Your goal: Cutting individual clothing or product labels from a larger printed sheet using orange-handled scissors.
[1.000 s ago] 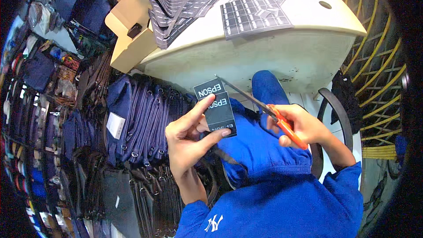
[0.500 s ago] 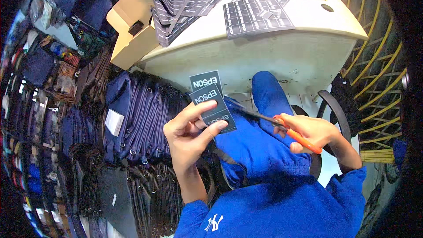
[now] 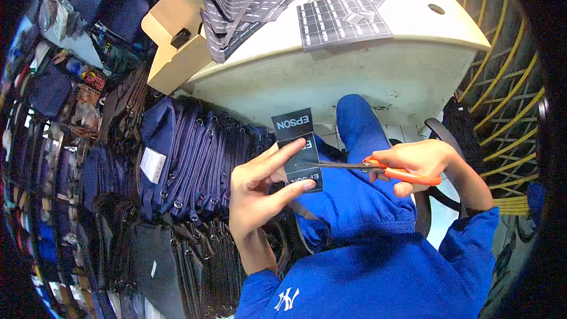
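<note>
My left hand [image 3: 257,192] pinches a narrow strip of black labels [image 3: 292,123] with white print, thumb and forefinger on its front. The strip stands nearly upright above my lap, leaning slightly. My right hand [image 3: 430,159] is closed around the orange handles of a pair of scissors [image 3: 414,177]. The dark blades point left and reach across the strip's lower part, between my left forefinger and thumb. Whether they have cut into it I cannot tell.
A white table [image 3: 407,59] ahead bears black printed sheets [image 3: 345,20] with small loose pieces on top. An opened cardboard box [image 3: 177,62] stands at its left edge. Stacked dark blue bags [image 3: 198,159] lie to my left. A yellow-barred lattice [image 3: 508,112] rises at the right.
My left hand and the label strip have shifted a little right and down. The scissors have swung to nearly level, and their blades now lie across the strip.
</note>
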Motion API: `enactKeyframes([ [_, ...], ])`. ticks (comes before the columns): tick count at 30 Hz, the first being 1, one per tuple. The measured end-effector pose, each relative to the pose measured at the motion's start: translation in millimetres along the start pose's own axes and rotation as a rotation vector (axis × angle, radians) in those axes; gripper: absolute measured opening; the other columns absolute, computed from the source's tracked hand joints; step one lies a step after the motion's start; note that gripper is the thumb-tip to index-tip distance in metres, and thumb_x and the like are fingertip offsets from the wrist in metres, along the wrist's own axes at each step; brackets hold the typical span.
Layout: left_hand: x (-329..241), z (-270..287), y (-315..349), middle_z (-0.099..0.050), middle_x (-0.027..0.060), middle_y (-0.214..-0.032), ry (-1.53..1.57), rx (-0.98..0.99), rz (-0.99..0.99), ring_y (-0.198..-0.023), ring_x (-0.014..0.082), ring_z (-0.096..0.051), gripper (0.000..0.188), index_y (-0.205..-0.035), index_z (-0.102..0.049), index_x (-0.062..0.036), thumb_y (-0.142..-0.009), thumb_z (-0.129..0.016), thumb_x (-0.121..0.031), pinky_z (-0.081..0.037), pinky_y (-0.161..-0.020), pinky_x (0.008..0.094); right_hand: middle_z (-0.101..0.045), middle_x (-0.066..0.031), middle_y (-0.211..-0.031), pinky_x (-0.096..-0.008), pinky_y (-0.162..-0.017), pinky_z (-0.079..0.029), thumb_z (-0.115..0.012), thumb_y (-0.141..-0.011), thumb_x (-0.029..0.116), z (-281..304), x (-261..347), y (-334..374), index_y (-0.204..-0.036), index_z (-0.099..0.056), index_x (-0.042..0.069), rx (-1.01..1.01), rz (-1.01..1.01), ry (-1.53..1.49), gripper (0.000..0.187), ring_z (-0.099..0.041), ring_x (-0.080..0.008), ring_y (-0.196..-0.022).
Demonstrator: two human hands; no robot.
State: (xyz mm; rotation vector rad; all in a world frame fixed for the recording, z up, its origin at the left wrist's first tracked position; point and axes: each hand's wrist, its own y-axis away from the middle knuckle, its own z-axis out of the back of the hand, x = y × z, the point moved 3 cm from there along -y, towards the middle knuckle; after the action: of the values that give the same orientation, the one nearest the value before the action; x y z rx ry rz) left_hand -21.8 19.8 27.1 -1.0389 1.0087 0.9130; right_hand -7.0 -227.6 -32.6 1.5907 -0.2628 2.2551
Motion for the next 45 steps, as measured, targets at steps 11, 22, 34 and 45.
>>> enactKeyframes([
  [11,-0.3,-1.8,-4.7,-0.063,0.0175,-0.105,-0.125,0.336,-0.039,-0.098,0.0126,-0.055,0.060,-0.119,-0.054,0.0045,-0.063,-0.075,0.006,-0.041,-0.089,0.0264,-0.050,-0.0126,-0.075,-0.0370,-0.062,-0.042,-0.054,-0.083,0.056,4.0,-7.4,-2.7,-0.095,-0.046,-0.002,0.109,0.015,0.027,0.060,-0.050,-0.0238,-0.068],
  [22,0.4,-6.7,-7.0,-0.051,0.0209,-0.126,-0.131,0.397,-0.037,-0.102,0.0135,-0.054,0.062,-0.122,-0.053,0.0018,-0.064,-0.074,0.007,-0.045,-0.085,0.0246,-0.050,-0.0114,-0.075,-0.0356,-0.061,-0.042,-0.056,-0.084,0.050,4.4,3.2,-1.5,-0.096,-0.046,-0.003,0.149,-0.012,0.018,0.055,-0.050,-0.0214,-0.068],
  [34,-1.3,-8.8,-7.4,-0.050,0.0213,-0.127,-0.143,0.401,-0.049,-0.098,0.0134,-0.056,0.062,-0.121,-0.054,0.0020,-0.063,-0.075,0.007,-0.046,-0.083,0.0246,-0.050,-0.0101,-0.073,-0.0353,-0.060,-0.042,-0.056,-0.084,0.052,1.5,2.8,-0.9,-0.094,-0.047,-0.003,0.118,0.004,-0.012,0.057,-0.050,-0.0205,-0.067],
  [45,4.3,-8.3,-6.0,-0.065,0.0108,-0.095,-0.088,0.297,0.004,-0.082,0.0113,-0.060,0.066,-0.116,-0.058,0.0041,-0.054,-0.081,-0.002,-0.045,-0.072,0.0222,-0.049,-0.0093,-0.070,-0.0348,-0.059,-0.040,-0.054,-0.085,0.052,0.9,5.2,-2.6,-0.090,-0.049,-0.002,0.095,-0.069,-0.031,0.055,-0.047,-0.0188,-0.065],
])
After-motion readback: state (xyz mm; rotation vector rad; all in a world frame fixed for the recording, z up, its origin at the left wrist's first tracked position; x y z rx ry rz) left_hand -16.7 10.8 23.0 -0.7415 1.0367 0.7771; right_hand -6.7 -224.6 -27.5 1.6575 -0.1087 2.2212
